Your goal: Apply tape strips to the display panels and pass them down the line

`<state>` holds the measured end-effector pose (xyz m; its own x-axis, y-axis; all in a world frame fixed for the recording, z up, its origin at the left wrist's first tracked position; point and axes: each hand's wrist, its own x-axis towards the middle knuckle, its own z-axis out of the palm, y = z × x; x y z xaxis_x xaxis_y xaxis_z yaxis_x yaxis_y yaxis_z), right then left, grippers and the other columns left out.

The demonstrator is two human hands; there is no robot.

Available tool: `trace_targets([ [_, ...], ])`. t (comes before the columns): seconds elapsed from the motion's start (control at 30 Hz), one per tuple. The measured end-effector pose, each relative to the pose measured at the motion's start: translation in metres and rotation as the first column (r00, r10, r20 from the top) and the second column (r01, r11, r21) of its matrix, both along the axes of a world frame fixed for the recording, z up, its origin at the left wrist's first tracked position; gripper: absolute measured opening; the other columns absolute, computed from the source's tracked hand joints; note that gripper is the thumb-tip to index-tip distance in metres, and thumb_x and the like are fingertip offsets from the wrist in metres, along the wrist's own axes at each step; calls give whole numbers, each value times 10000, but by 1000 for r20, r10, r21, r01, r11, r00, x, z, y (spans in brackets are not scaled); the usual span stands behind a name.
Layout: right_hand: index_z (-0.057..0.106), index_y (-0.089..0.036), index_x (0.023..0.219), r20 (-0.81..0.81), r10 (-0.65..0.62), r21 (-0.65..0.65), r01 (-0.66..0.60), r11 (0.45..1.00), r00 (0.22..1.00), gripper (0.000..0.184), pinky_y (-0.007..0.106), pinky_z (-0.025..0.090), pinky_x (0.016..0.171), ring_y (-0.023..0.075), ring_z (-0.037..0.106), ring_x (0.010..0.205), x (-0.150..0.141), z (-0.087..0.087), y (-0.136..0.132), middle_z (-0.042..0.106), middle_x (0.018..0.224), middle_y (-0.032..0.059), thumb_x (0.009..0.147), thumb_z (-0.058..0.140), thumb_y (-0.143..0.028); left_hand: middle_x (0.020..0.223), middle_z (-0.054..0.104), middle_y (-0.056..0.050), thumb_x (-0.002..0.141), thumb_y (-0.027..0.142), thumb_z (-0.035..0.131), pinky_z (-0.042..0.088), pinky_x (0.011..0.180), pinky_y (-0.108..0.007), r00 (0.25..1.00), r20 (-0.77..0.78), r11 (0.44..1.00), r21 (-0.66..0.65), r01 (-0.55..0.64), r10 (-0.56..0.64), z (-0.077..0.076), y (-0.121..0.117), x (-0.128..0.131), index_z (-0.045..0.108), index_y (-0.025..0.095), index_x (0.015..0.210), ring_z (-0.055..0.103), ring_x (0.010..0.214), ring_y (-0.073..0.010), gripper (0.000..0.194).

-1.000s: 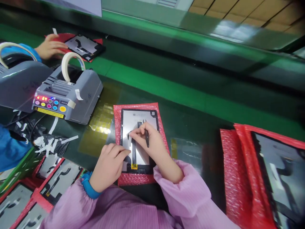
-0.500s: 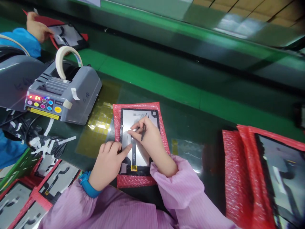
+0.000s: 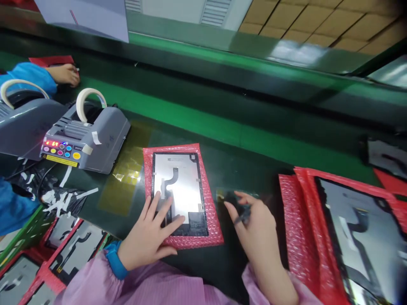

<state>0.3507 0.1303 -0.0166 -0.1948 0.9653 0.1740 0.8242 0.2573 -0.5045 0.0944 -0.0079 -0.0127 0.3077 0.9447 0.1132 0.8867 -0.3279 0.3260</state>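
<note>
In front of me a tablet screen panel (image 3: pixel 187 182) lies back side up on a red bubble-wrap sleeve (image 3: pixel 213 226). A dark flex cable (image 3: pixel 174 174) and a strip of white tape (image 3: pixel 163 188) show on its silvery back. My left hand (image 3: pixel 152 231), with a blue band at the wrist, rests with fingers spread over the panel's lower left part and hides the cable's lower end. To the right of the sleeve, my right hand (image 3: pixel 257 224) is curled around dark tweezers (image 3: pixel 244 214), blurred by motion, near a small yellow film piece (image 3: pixel 220 195) on the table.
A grey tape dispenser (image 3: pixel 95 146) with a white tape roll stands at the left, tape scraps (image 3: pixel 62 197) in front of it. More panels in red sleeves lie at lower left and in a stack (image 3: pixel 300 237) at right. A co-worker's hand (image 3: pixel 65 75) is at far left.
My right hand has left the panel and moved right with the tweezers. My left hand has spread its fingers over the panel's lower part. The co-worker's hand has shifted at the far left.
</note>
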Motion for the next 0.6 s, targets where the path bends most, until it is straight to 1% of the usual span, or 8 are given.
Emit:
trace_targets([
  [0.1, 553, -218, 951, 137, 26, 87, -38, 995, 990, 391, 449, 467, 751, 349, 655, 949, 27, -15, -28, 704, 1119, 186, 954, 410, -582, 1615, 261, -192, 858, 431, 700, 290, 1093, -705, 986, -113, 992, 9, -123, 123, -10, 21, 22, 417, 281, 1491, 147, 1477, -510, 710],
  [0.17, 540, -220, 926, 128, 68, 138, -86, 987, 989, 330, 471, 469, 814, 360, 624, 1102, 32, -25, -39, 650, 1283, 203, 987, 382, -503, 1617, 262, -200, 878, 390, 683, 268, 1091, -729, 964, -120, 971, 34, -237, 239, -14, 53, 38, 432, 278, 1486, 142, 1475, -520, 666],
  [0.27, 543, -221, 942, 79, 79, 186, -92, 978, 994, 238, 493, 460, 880, 352, 576, 1217, 32, -35, -42, 619, 1351, 190, 995, 404, -407, 1619, 264, -202, 884, 334, 682, 193, 1056, -809, 924, 2, 923, 28, -383, 384, -15, 134, 58, 478, 268, 1458, 144, 1468, -538, 614],
  [0.37, 551, -231, 943, 19, 79, 196, -81, 977, 997, 152, 494, 464, 896, 330, 593, 1212, 31, -38, -38, 635, 1342, 159, 980, 450, -338, 1619, 266, -195, 824, 233, 740, 109, 1039, -846, 863, 334, 917, -12, -399, 380, -7, 236, 69, 530, 231, 1404, 155, 1469, -531, 617],
  [0.43, 559, -237, 935, 10, 88, 195, -88, 977, 996, 114, 495, 467, 904, 321, 597, 1217, 31, -38, -36, 629, 1359, 142, 970, 467, -294, 1617, 270, -189, 900, 202, 620, 184, 1131, -730, 856, 409, 931, 39, -362, 316, 0, 292, 74, 489, 204, 1423, 210, 1495, -413, 539],
  [0.47, 562, -239, 935, 10, 97, 190, -97, 977, 995, 102, 495, 468, 910, 317, 595, 1226, 31, -37, -36, 622, 1372, 135, 966, 471, -274, 1599, 306, -191, 929, 147, 530, 191, 1171, -664, 848, 442, 933, 60, -354, 293, 2, 312, 77, 489, 179, 1415, 226, 1502, -358, 489],
  [0.53, 566, -242, 936, 0, 108, 180, -106, 978, 994, 95, 491, 471, 923, 308, 587, 1244, 31, -36, -35, 613, 1389, 122, 960, 474, -243, 1554, 382, -192, 934, 64, 399, 193, 1212, -576, 839, 483, 939, 92, -332, 250, 1, 330, 79, 503, 144, 1387, 273, 1494, -284, 472],
  [0.6, 570, -244, 939, -14, 107, 173, -103, 980, 994, 101, 487, 475, 928, 302, 583, 1254, 31, -36, -35, 612, 1391, 116, 959, 472, -229, 1498, 461, -189, 912, 43, 384, 210, 1218, -548, 835, 514, 953, 100, -286, 197, -6, 321, 78, 545, 130, 1332, 341, 1463, -264, 459],
])
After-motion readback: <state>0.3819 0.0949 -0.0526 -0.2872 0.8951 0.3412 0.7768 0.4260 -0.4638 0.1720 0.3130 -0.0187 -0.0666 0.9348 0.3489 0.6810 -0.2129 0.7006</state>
